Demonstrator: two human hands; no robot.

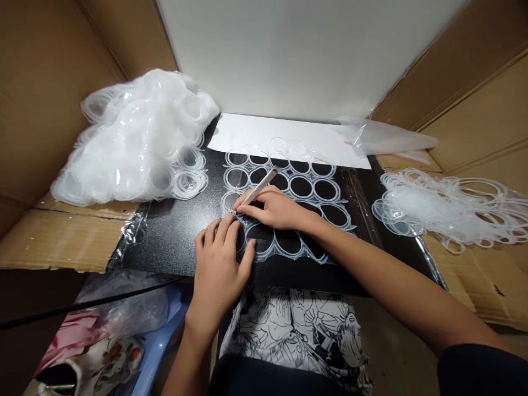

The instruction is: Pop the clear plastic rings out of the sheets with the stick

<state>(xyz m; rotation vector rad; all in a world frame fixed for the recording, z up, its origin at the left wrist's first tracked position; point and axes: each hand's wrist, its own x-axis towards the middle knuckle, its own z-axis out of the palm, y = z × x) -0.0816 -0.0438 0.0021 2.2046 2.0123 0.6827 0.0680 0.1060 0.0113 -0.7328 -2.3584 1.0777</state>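
A translucent plastic sheet (287,192) with rows of ring shapes and round openings lies on the black tabletop (165,236). My right hand (277,209) is closed around a slim white pen-like tool (259,187), slanted with its dark-marked end up and away. The tool's lower end is hidden by my fingers at the sheet's left side. Nearer to me, my left hand (223,250) lies on the sheet's lower left corner, fingers bent and thumb apart. Its fingertips almost meet those of my right hand.
A large heap of similar ring sheets (140,137) stands on the left. Loose plastic rings (449,206) are piled at the right. Behind the sheet are white paper (251,132) and a clear plastic bag (383,137). Cardboard walls (466,82) flank the table; a blue bin (165,330) is below left.
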